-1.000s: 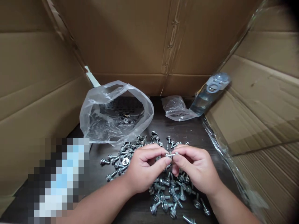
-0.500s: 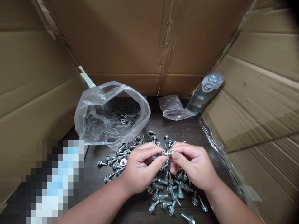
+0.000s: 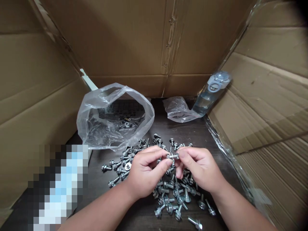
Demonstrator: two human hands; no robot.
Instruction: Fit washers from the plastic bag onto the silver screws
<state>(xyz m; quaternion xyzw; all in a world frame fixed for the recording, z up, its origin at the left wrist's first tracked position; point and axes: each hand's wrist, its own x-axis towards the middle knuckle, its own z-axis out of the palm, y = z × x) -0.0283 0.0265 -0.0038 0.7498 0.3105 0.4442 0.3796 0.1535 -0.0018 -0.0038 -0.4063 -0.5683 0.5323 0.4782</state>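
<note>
Between my two hands is a small metal bolt (image 3: 173,156), lying roughly level above a pile of others. My left hand (image 3: 148,170) pinches its left end between thumb and forefinger. The thumb and fingers of my right hand (image 3: 198,166) close on the right end. A washer or nut seems to sit on its shank, too small to make out clearly. Loose bolts with washers (image 3: 168,184) are spread on the dark table beneath and around both hands, and my hands hide part of the heap.
A wide-mouthed clear plastic bag (image 3: 96,131) with small parts inside stands at the left. Behind on the right lie a flat clear bag (image 3: 178,110) and a tilted water bottle (image 3: 209,93). Cardboard walls (image 3: 125,41) enclose the table (image 3: 194,130). A pixelated patch covers the lower left.
My right thumb and fingers have shifted slightly around the bolt's right end. The whole view has moved a little; both hands still grip the bolt.
</note>
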